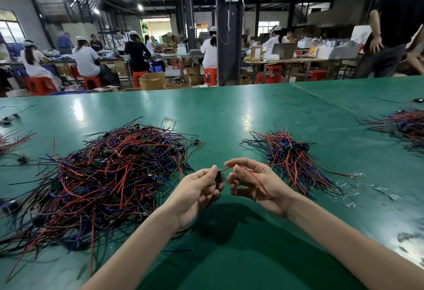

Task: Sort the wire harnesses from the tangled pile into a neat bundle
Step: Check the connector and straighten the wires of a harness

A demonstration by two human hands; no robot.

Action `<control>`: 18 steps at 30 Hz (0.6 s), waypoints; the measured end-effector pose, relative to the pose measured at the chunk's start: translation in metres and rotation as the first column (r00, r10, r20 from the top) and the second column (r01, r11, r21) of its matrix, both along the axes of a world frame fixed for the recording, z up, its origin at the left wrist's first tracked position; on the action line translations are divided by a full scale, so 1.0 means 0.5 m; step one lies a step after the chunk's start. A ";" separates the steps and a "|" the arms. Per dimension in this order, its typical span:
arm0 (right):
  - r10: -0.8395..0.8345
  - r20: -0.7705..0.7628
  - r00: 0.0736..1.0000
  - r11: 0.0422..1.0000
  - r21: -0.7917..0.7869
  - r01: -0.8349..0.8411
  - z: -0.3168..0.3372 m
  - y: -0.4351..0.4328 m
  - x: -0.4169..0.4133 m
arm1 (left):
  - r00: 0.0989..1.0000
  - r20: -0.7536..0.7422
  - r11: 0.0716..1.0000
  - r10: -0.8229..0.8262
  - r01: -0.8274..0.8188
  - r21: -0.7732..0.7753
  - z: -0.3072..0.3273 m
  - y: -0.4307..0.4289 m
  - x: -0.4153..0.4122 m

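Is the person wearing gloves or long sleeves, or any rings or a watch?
No gloves: the left hand and the right hand are bare. No sleeves show either: the left forearm and the right forearm are uncovered to the picture's edge. I see no ring, watch or bracelet.

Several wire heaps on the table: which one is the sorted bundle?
The small heap beyond the right hand: its wires lie roughly parallel, blue connectors clustered together. The large left pile and the far-right heap look tangled.
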State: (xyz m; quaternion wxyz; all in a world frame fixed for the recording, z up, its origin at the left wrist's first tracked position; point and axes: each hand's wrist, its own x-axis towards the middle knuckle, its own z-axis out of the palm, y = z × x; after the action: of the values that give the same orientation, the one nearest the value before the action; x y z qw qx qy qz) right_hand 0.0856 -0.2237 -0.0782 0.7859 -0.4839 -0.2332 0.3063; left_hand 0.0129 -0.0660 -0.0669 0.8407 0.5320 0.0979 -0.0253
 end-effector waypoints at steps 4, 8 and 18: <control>0.083 -0.159 0.984 0.996 0.028 -0.079 0.006 -0.010 0.006 | 0.999 0.032 0.996 -0.034 0.037 -0.080 -0.002 -0.002 -0.003; 0.196 -0.313 0.929 0.980 0.056 -0.189 0.017 -0.023 0.017 | 0.997 0.050 0.994 -0.063 0.067 -0.085 -0.006 -0.003 -0.007; 0.051 0.074 0.996 0.997 -0.066 -0.046 -0.001 -0.011 0.005 | 0.996 0.082 0.998 -0.025 0.031 -0.062 -0.017 -0.004 -0.001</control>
State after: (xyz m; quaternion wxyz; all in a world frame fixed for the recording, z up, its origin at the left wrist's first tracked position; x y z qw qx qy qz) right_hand 0.0882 -0.2289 -0.0788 0.7529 -0.5145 -0.2643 0.3141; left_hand 0.0122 -0.0678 -0.0752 0.8599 0.5072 0.0552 -0.0185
